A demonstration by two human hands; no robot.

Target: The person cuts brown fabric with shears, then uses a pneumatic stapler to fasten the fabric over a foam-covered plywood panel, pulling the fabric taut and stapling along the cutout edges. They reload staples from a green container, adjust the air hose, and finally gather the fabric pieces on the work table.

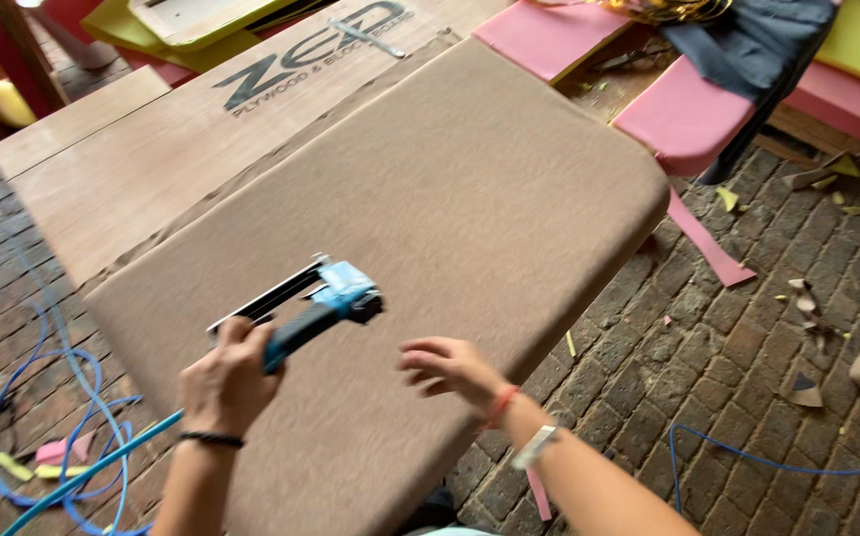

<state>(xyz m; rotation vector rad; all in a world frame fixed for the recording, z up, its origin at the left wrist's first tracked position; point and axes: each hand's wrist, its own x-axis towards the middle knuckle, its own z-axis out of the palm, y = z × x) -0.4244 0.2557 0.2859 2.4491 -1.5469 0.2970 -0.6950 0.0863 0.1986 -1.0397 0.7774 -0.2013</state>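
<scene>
My left hand (226, 382) grips the handle of a blue pneumatic staple gun (321, 303), held just above a large cushion panel covered in brown fabric (450, 189). A blue air hose (92, 467) runs from the gun's handle down to the lower left. Over the near right part of the panel, my right hand (445, 367) hovers with fingers apart and holds nothing. That wrist wears a red thread and a pale band. A black band circles my left wrist.
The panel lies on a plywood sheet (112, 169). Pink foam pieces (683, 114) and dark cloth (748, 40) sit at the top right. Brick floor (748, 337) holds scraps, a pink strip (708, 248) and coiled blue hose (43, 417).
</scene>
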